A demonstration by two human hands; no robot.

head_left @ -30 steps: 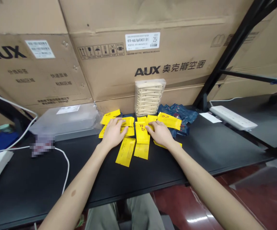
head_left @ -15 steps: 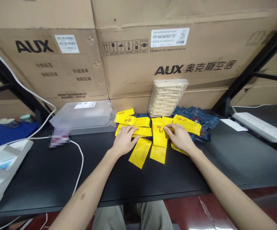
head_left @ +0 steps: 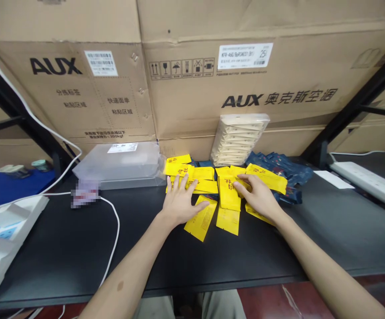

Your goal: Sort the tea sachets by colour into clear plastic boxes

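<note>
Several yellow packets (head_left: 229,195) with dark printed characters lie in an overlapping pile on the black desk. My left hand (head_left: 180,201) is open over the left part of the pile, fingers spread, and holds nothing. At the pile's middle, my right hand (head_left: 261,197) has its thumb and index finger closed at the right edge of an upright-lying yellow packet. Two plainer packets stick out toward me, the left one (head_left: 202,219) tilted and the other one (head_left: 228,221) nearly straight. Dark blue packets (head_left: 279,170) are heaped behind and to the right.
A clear pack of cream-coloured sachets (head_left: 239,139) stands behind the pile. To the left is a translucent plastic box (head_left: 122,166). White cables (head_left: 116,221) cross the desk (head_left: 79,248); a power strip (head_left: 372,181) lies at right. Large cardboard boxes (head_left: 192,97) form the back.
My left hand has drawn back slightly toward me and spread its fingers. My right hand stays at the same packet. The whole view has shifted a little.
</note>
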